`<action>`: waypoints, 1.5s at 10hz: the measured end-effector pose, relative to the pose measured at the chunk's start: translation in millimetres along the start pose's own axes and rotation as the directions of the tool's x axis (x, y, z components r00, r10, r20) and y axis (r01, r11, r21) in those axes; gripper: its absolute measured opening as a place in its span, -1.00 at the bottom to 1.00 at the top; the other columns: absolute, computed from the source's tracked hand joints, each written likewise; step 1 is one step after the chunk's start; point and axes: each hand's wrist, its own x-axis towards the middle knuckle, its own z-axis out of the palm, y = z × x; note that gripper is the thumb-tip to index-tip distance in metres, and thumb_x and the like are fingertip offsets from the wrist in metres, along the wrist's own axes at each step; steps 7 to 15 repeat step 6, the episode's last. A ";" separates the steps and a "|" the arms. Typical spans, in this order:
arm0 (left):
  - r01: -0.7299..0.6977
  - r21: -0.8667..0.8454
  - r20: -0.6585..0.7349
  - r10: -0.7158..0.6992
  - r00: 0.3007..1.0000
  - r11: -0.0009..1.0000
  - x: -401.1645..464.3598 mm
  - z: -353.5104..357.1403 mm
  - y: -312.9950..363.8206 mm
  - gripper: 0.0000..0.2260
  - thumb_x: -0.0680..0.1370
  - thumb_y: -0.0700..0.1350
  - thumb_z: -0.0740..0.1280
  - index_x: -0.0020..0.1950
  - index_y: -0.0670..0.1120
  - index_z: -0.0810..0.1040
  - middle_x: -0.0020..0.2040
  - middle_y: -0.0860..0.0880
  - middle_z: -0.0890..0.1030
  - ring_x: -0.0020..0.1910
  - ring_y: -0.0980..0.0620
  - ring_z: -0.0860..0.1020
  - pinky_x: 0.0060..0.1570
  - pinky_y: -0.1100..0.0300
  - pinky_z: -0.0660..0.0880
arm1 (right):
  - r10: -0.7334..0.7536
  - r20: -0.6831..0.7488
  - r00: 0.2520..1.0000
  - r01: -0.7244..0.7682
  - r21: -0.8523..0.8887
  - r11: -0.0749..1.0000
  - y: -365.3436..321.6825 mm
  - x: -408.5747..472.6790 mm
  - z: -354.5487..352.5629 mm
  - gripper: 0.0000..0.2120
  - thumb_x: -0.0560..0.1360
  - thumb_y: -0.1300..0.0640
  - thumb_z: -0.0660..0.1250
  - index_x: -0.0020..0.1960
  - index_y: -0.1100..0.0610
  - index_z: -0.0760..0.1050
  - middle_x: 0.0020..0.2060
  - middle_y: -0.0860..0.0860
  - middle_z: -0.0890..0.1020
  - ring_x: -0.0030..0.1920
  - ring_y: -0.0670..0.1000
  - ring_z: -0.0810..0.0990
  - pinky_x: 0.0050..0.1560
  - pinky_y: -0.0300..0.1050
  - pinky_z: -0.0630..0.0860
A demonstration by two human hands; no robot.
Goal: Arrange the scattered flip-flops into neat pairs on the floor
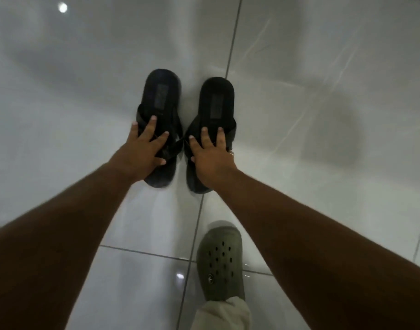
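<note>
Spread fingers (154, 126) of the left hand (142, 148) are laid flat across the straps of the left flip-flop (162, 96), and the fingers (205, 136) of the right hand (210, 160) are splayed in the same way over the straps of the right flip-flop (217, 98). Nothing is pinched or lifted; both black sandals are pressed down from above against the glossy white tiled floor (323, 67).

The two flip-flops are seen at the centre of the frame, side by side. At mid-length, where the straps are, they appear to touch; the rounded ends are splayed slightly apart towards the top of the frame. The left one is blurred a little.

The step in hand is judged to be the squaring-up of this one pair. For the next move, the spread ends should be slid inward until the soles lie parallel and level, and only then should the palms be raised.

At the lower centre, a green clog (219, 260) is worn on one foot, below a pale trouser hem. No other scattered flip-flops are shown.
</note>
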 end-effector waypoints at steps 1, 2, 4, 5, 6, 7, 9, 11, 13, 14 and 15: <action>0.059 -0.036 0.000 -0.059 0.998 0.998 -4.2 2.2 -25.4 -0.32 0.49 0.04 0.37 0.53 -0.09 0.19 0.58 -0.27 -0.07 0.44 -0.57 -0.04 0.46 -0.33 0.00 | 0.024 0.027 0.999 -0.025 0.040 0.999 -31.6 10.8 0.7 -0.47 0.65 0.06 0.03 0.57 -0.07 -0.08 0.59 0.03 -0.19 0.53 0.29 -0.31 0.41 0.45 0.10; 0.044 -0.034 -0.011 -0.044 0.999 0.998 -3.5 3.2 -44.2 -0.32 0.47 0.01 0.41 0.52 -0.10 0.23 0.58 -0.26 -0.05 0.42 -0.60 -0.03 0.43 -0.36 0.04 | 0.022 0.058 0.998 -0.024 0.034 0.999 -45.4 14.0 -0.1 -0.43 0.64 0.09 0.06 0.57 -0.05 -0.10 0.58 0.05 -0.20 0.53 0.30 -0.31 0.40 0.45 0.12; 0.040 -0.004 0.026 -0.040 0.999 0.999 -8.2 3.6 -65.8 -0.31 0.46 0.02 0.41 0.52 -0.09 0.22 0.58 -0.26 -0.05 0.43 -0.59 -0.04 0.42 -0.38 0.05 | -0.013 0.071 0.997 0.014 -0.009 1.000 -59.5 19.2 -1.1 -0.29 0.58 0.15 0.23 0.58 -0.01 -0.12 0.58 0.10 -0.22 0.52 0.34 -0.32 0.40 0.46 0.11; 0.034 0.001 0.017 -0.034 0.999 0.999 -12.4 2.1 -69.9 -0.31 0.48 0.02 0.39 0.53 -0.07 0.20 0.59 -0.23 -0.09 0.44 -0.56 -0.06 0.43 -0.36 0.04 | -0.025 0.084 0.996 0.025 -0.008 1.000 -65.6 18.9 0.8 -0.34 0.60 0.14 0.17 0.58 0.00 -0.10 0.58 0.10 -0.22 0.51 0.34 -0.32 0.41 0.47 0.09; 0.013 0.018 0.005 -0.013 1.000 1.000 -16.1 -14.8 -64.5 -0.33 0.48 -0.01 0.40 0.53 -0.09 0.22 0.57 -0.29 -0.06 0.44 -0.56 -0.02 0.39 -0.40 0.12 | -0.031 0.053 0.998 0.031 -0.007 0.999 -67.6 16.4 -7.2 -0.30 0.59 0.12 0.20 0.58 -0.02 -0.13 0.58 0.06 -0.22 0.51 0.35 -0.32 0.40 0.48 0.07; 0.013 0.018 0.005 -0.013 1.000 1.000 -16.1 -14.8 -64.5 -0.33 0.48 -0.01 0.40 0.53 -0.09 0.22 0.57 -0.29 -0.06 0.44 -0.56 -0.02 0.39 -0.40 0.12 | -0.031 0.053 0.998 0.031 -0.007 0.999 -67.6 16.4 -7.2 -0.30 0.59 0.12 0.20 0.58 -0.02 -0.13 0.58 0.06 -0.22 0.51 0.35 -0.32 0.40 0.48 0.07; 0.013 0.018 0.005 -0.013 1.000 1.000 -16.1 -14.8 -64.5 -0.33 0.48 -0.01 0.40 0.53 -0.09 0.22 0.57 -0.29 -0.06 0.44 -0.56 -0.02 0.39 -0.40 0.12 | -0.031 0.053 0.998 0.031 -0.007 0.999 -67.6 16.4 -7.2 -0.30 0.59 0.12 0.20 0.58 -0.02 -0.13 0.58 0.06 -0.22 0.51 0.35 -0.32 0.40 0.48 0.07; 0.013 0.018 0.005 -0.013 1.000 1.000 -16.1 -14.8 -64.5 -0.33 0.48 -0.01 0.40 0.53 -0.09 0.22 0.57 -0.29 -0.06 0.44 -0.56 -0.02 0.39 -0.40 0.12 | -0.031 0.053 0.998 0.031 -0.007 0.999 -67.6 16.4 -7.2 -0.30 0.59 0.12 0.20 0.58 -0.02 -0.13 0.58 0.06 -0.22 0.51 0.35 -0.32 0.40 0.48 0.07; 0.013 0.018 0.005 -0.013 1.000 1.000 -16.1 -14.8 -64.5 -0.33 0.48 -0.01 0.40 0.53 -0.09 0.22 0.57 -0.29 -0.06 0.44 -0.56 -0.02 0.39 -0.40 0.12 | -0.031 0.053 0.998 0.031 -0.007 0.999 -67.6 16.4 -7.2 -0.30 0.59 0.12 0.20 0.58 -0.02 -0.13 0.58 0.06 -0.22 0.51 0.35 -0.32 0.40 0.48 0.07; 0.013 0.018 0.005 -0.013 1.000 1.000 -16.1 -14.8 -64.5 -0.33 0.48 -0.01 0.40 0.53 -0.09 0.22 0.57 -0.29 -0.06 0.44 -0.56 -0.02 0.39 -0.40 0.12 | -0.031 0.053 0.998 0.031 -0.007 0.999 -67.6 16.4 -7.2 -0.30 0.59 0.12 0.20 0.58 -0.02 -0.13 0.58 0.06 -0.22 0.51 0.35 -0.32 0.40 0.48 0.07; 0.013 0.018 0.005 -0.013 1.000 1.000 -16.1 -14.8 -64.5 -0.33 0.48 -0.01 0.40 0.53 -0.09 0.22 0.57 -0.29 -0.06 0.44 -0.56 -0.02 0.39 -0.40 0.12 | -0.031 0.053 0.998 0.031 -0.007 0.999 -67.6 16.4 -7.2 -0.30 0.59 0.12 0.20 0.58 -0.02 -0.13 0.58 0.06 -0.22 0.51 0.35 -0.32 0.40 0.48 0.07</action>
